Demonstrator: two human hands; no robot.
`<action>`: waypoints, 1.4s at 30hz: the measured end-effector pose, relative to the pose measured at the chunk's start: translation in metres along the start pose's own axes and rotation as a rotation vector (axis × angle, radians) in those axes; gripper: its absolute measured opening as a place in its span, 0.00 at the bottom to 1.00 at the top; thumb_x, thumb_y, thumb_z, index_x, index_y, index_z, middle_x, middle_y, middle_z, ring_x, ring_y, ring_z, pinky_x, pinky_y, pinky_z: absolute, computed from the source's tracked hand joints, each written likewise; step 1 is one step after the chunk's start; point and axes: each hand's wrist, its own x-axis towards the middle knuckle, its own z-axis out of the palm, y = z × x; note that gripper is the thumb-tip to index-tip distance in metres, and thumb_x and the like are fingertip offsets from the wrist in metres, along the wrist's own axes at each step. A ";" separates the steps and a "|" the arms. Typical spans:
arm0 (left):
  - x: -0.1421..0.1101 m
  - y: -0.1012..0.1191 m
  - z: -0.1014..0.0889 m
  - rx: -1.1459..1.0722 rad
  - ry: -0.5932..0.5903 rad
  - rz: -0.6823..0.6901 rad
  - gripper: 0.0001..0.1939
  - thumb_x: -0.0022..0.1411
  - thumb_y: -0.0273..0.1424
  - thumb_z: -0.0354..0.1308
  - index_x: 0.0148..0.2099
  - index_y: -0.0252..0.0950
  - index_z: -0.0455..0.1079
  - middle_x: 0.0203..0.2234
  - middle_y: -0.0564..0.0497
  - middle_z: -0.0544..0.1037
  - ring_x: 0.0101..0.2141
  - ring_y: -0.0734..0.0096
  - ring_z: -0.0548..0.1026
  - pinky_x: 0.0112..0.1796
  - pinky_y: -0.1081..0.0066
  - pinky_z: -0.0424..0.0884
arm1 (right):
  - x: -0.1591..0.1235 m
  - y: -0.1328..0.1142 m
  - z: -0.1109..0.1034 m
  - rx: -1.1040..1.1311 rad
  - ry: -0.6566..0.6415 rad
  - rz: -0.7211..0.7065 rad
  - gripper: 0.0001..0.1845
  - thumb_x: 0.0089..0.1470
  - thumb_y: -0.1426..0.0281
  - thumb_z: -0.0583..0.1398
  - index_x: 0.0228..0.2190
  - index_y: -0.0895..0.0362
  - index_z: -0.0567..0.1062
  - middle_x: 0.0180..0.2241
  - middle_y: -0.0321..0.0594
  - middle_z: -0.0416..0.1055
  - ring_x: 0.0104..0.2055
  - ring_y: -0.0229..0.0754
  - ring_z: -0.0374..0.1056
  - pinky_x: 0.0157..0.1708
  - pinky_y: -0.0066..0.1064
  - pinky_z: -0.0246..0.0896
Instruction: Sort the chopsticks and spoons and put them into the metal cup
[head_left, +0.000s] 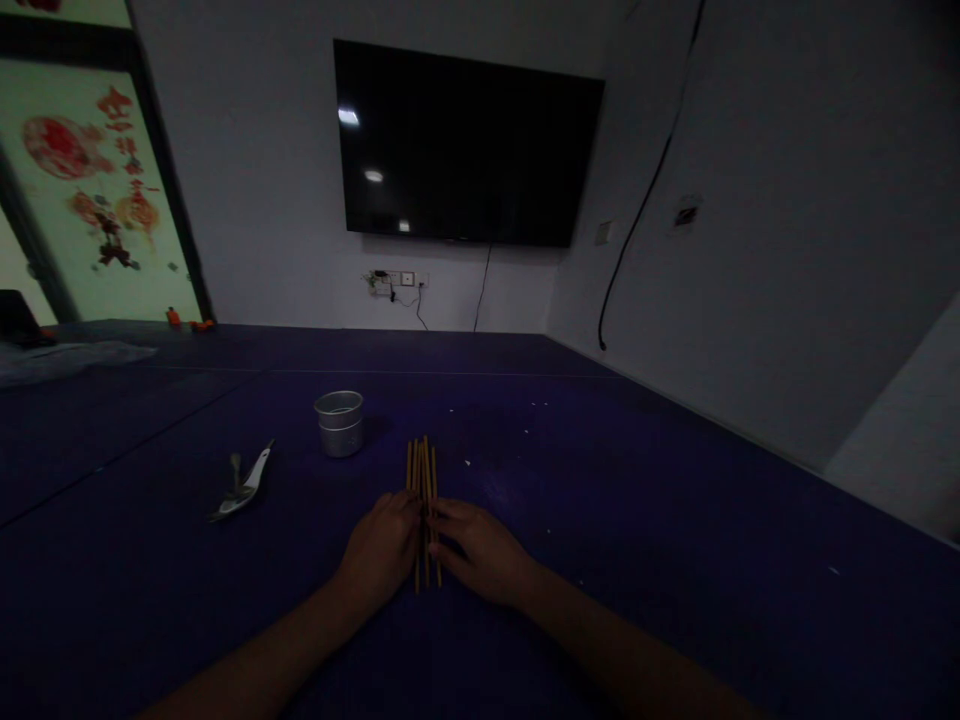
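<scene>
I had both hands on a small bunch of thin yellowish sticks, which lay on the dark blue surface right in front of me, pointing away. My left hand was curled against their left side, and my right hand had its thumb and fingers on them from the right, so the bunch was grasped between the two. My fingers hid the middle of the sticks — only the far ends and the near tips showed, the far ends slightly uneven.

Beyond my left hand stood a metal cup, upright, near the far ends of the sticks but apart from them. Farther left lay a white spoon, with a small dull-coloured piece sticking up at it; I couldn't tell what that was. Tiny white scraps were scattered to the right of the sticks and beyond them. At the far left edge lay a pale, crumpled sheet — a dark object stood just by it. Small orange things sat by the door frame, and a dark television hung on the wall ahead.
</scene>
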 end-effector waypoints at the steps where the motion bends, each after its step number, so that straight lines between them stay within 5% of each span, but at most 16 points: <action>1: 0.000 0.000 0.000 0.002 -0.001 0.001 0.17 0.63 0.24 0.43 0.49 0.34 0.69 0.46 0.44 0.73 0.46 0.62 0.71 0.47 0.63 0.67 | 0.000 0.000 0.000 -0.002 0.001 0.000 0.13 0.57 0.71 0.55 0.43 0.58 0.73 0.50 0.47 0.69 0.53 0.45 0.64 0.52 0.36 0.59; 17: 0.001 0.003 -0.003 0.002 -0.063 0.015 0.16 0.63 0.23 0.42 0.42 0.34 0.71 0.43 0.44 0.74 0.42 0.65 0.71 0.45 0.66 0.67 | 0.000 0.001 0.001 0.009 0.004 -0.036 0.10 0.56 0.71 0.56 0.40 0.57 0.74 0.44 0.44 0.72 0.51 0.44 0.65 0.51 0.35 0.59; 42: 0.002 0.004 -0.004 -0.076 -0.062 0.024 0.15 0.62 0.22 0.44 0.43 0.34 0.71 0.42 0.44 0.75 0.43 0.65 0.71 0.46 0.66 0.66 | -0.001 -0.002 0.000 0.015 -0.032 -0.001 0.15 0.56 0.71 0.56 0.46 0.57 0.73 0.51 0.45 0.68 0.54 0.45 0.63 0.54 0.38 0.56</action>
